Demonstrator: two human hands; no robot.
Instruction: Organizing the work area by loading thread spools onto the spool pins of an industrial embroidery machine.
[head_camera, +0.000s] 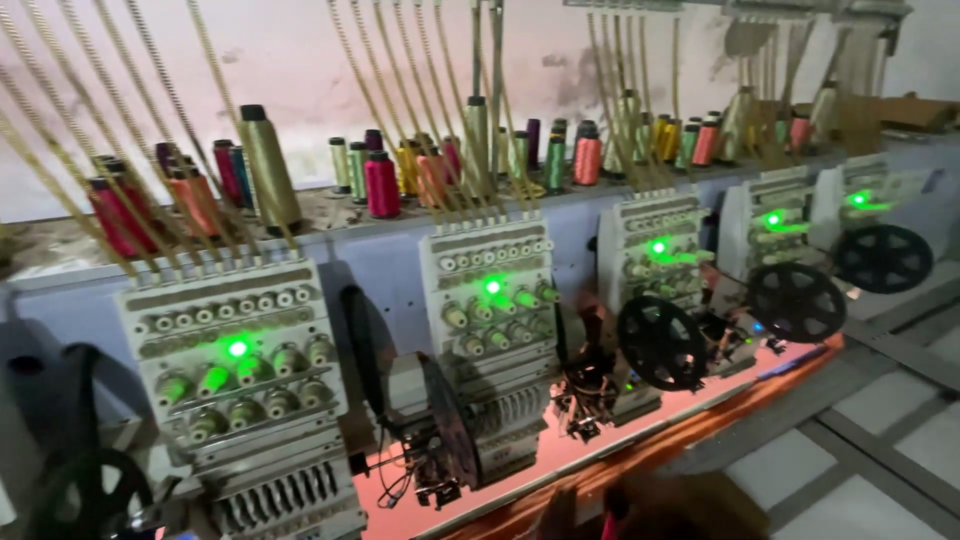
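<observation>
Head view shows neither hand, so their fingers cannot be judged, only a row of embroidery machine heads (490, 330) with green lights (237, 348) over red fabric (600, 445), black reels (660, 342) beside them and thread cones (382, 185) on the shelf (330, 215) behind.

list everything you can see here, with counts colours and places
embroidery machine heads: five, pale grey, in a row from lower left to upper right
green lights: five, one glowing on each head
black reels: several, beside the heads
thread spools: many, pink, red, orange, gold, green, on the shelf behind
cords: many, gold, slanting up from the heads
fabric: one strip, orange-red, under the heads
table panels: grey, lower right
person's hands: not in view
</observation>
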